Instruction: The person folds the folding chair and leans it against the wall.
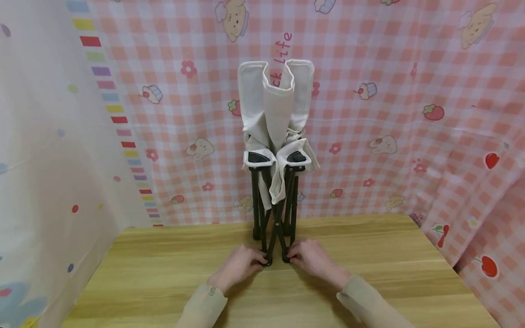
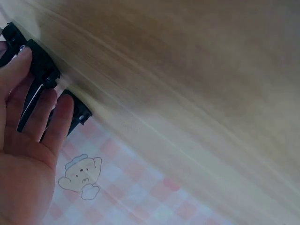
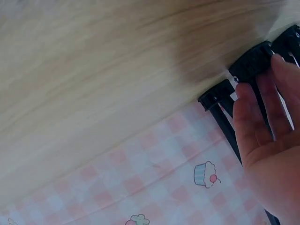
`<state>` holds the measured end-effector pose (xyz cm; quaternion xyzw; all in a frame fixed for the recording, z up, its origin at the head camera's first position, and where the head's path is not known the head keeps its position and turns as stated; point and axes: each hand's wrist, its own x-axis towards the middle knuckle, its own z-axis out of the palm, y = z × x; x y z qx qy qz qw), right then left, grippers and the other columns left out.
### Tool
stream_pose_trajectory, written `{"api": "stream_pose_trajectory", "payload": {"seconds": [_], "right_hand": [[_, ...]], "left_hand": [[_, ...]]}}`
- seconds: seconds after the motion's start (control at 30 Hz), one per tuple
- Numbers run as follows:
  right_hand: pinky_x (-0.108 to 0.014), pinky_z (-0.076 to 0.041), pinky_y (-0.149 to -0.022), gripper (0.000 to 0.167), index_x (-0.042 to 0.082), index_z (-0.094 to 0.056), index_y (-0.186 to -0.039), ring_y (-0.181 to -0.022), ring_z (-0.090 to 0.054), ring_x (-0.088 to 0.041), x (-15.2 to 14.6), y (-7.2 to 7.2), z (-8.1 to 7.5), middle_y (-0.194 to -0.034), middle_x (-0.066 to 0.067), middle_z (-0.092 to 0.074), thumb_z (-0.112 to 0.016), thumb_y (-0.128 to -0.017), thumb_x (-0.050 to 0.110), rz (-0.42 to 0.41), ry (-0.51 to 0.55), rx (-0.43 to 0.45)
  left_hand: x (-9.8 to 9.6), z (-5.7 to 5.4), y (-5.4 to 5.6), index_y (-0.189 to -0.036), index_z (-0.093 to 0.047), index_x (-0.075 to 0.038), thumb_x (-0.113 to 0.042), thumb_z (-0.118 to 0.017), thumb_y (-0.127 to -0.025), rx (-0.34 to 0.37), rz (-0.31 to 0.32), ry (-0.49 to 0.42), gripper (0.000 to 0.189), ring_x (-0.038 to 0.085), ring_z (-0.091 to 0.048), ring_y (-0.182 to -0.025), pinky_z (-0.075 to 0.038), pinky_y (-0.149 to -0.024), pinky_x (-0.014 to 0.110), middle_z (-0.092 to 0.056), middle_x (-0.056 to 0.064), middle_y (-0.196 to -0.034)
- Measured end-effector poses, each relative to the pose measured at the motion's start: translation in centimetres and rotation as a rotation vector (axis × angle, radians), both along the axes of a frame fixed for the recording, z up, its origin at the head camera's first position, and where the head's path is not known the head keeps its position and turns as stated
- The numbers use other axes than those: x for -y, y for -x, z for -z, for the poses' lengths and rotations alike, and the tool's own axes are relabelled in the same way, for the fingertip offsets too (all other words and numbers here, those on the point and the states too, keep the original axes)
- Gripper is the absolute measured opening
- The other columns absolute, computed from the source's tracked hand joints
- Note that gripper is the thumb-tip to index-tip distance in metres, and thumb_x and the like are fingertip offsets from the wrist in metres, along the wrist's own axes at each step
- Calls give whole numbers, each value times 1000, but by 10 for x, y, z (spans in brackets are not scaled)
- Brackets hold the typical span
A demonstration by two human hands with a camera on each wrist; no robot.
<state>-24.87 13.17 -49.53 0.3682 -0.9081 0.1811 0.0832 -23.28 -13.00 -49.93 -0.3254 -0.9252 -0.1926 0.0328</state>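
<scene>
A folded camping chair point(image 1: 279, 114) with white fabric and thin black crossed legs stands upright on the wooden table. My left hand point(image 1: 244, 262) holds the front left foot of the chair low down, thumb and fingers about it. At the front right foot, my right hand point(image 1: 311, 257) grips in the same way. In the left wrist view, the thumb and fingers of the left hand point(image 2: 28, 154) are round a black plastic foot point(image 2: 44, 65). The right wrist view has the right hand point(image 3: 272, 150) pinching another black foot point(image 3: 251, 61).
The wooden table point(image 1: 164, 273) reaches out to both sides of the chair. Behind it hangs a pink checked curtain point(image 1: 348, 136) with cartoon prints, close to the chair's back. A pale dotted cloth point(image 1: 49, 136) hangs at the left.
</scene>
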Motion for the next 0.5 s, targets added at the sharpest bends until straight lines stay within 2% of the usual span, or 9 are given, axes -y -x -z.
{"api": "stream_pose_trajectory", "payload": {"seconds": [0.13, 0.3, 0.33, 0.4, 0.43, 0.5], "right_hand": [[-41, -66, -91, 10, 11, -85, -99, -102, -79, -25, -3, -4, -4, -108, -8, -83, -81, -90, 11, 0, -28, 28], [-44, -65, -96, 15, 12, -84, -104, -108, -78, -28, -6, -12, -12, -116, -9, -81, -80, -92, 20, -5, -28, 18], [-45, -65, -96, 16, 11, -83, -105, -108, -78, -28, -6, -14, -15, -117, -10, -81, -80, -93, 21, -2, -17, 12], [-47, -65, -97, 19, 10, -83, -107, -108, -78, -29, -8, -18, -20, -118, -11, -81, -79, -93, 23, 2, 12, -12], [-47, -65, -97, 20, 10, -82, -108, -108, -78, -29, -10, -20, -23, -118, -11, -81, -79, -93, 23, 8, 28, -28], [-48, -64, -98, 23, 10, -82, -109, -109, -78, -29, -13, -24, -29, -119, -11, -81, -79, -93, 25, 19, 55, -69]], "left_hand": [[0, -2, -5, -113, -82, -15, -20, -79, -94, 58, -15, 25, 20, 27, -75, -119, -63, -102, 40, -76, 5, -133], [1, -6, -12, -118, -81, -18, -32, -77, -97, 100, -47, 8, 26, 27, -74, -123, -62, -104, 43, -74, 4, -137], [2, -8, -13, -119, -81, -18, -34, -76, -97, 110, -55, -7, 28, 25, -77, -114, -64, -98, 42, -73, 5, -139], [2, -12, -16, -124, -79, -16, -36, -75, -98, 120, -61, -40, 33, 19, -77, -82, -66, -80, 35, -71, 8, -142], [3, -14, -17, -126, -77, -15, -38, -73, -99, 119, -67, -50, 36, 15, -70, -67, -63, -71, 30, -69, 8, -144], [4, -18, -20, -131, -74, -15, -41, -71, -99, 103, -81, -66, 41, 8, -50, -50, -53, -56, 24, -67, 10, -146]]}}
